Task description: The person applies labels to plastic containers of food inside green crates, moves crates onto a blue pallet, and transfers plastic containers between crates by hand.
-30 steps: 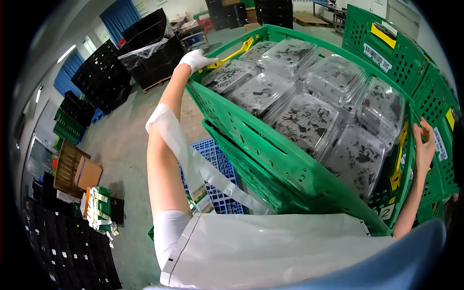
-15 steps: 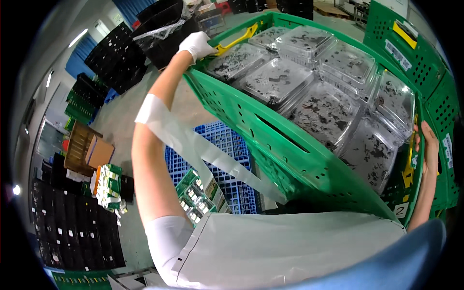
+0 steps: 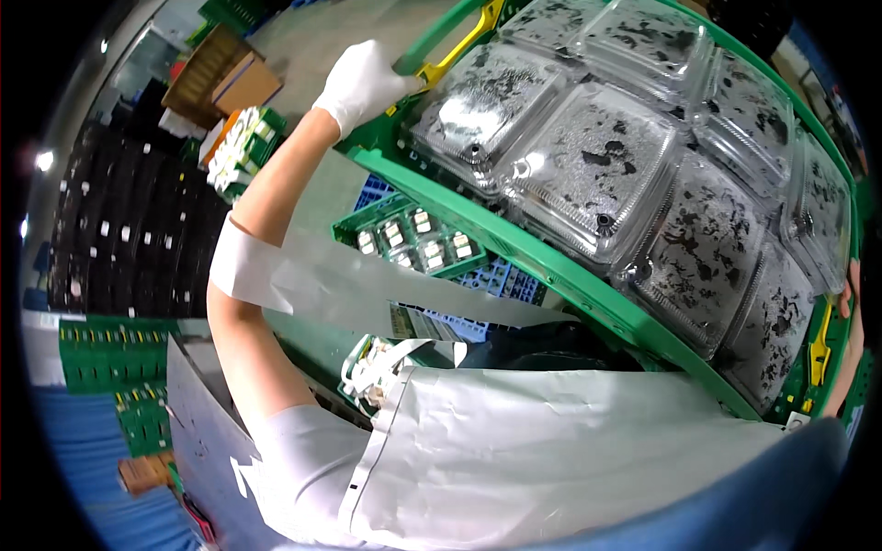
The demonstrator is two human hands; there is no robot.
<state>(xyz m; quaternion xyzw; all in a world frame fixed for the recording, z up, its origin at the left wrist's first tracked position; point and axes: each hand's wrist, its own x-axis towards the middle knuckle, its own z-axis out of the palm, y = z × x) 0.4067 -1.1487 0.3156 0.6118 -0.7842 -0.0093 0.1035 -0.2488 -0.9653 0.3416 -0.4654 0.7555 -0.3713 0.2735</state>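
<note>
A large green plastic crate [image 3: 560, 280] hangs tilted in front of me, held at both ends. Clear clamshell boxes [image 3: 597, 156] fill it, several of them, with dark pieces showing through their lids. My left hand [image 3: 360, 87], in a white glove, is closed on the crate's left end beside a yellow handle [image 3: 464, 46]. At the far right, my bare right hand [image 3: 854, 317] grips the opposite end near another yellow handle [image 3: 820, 349]; the rim partly hides its fingers. A white strip [image 3: 367, 280] is wrapped round my left arm and trails over to the crate.
Below the crate, a smaller green crate [image 3: 413, 241] of white-labelled packs stands by a blue pallet [image 3: 514, 280]. Stacked black crates [image 3: 138, 230] rise at the left, with a cardboard box [image 3: 246, 84] beyond. A grey panel [image 3: 207, 422] is at lower left.
My view has swung round to the left, and the crate sits higher and further right in it. Both hands keep their hold. The smaller green crate on the floor shows more fully.
</note>
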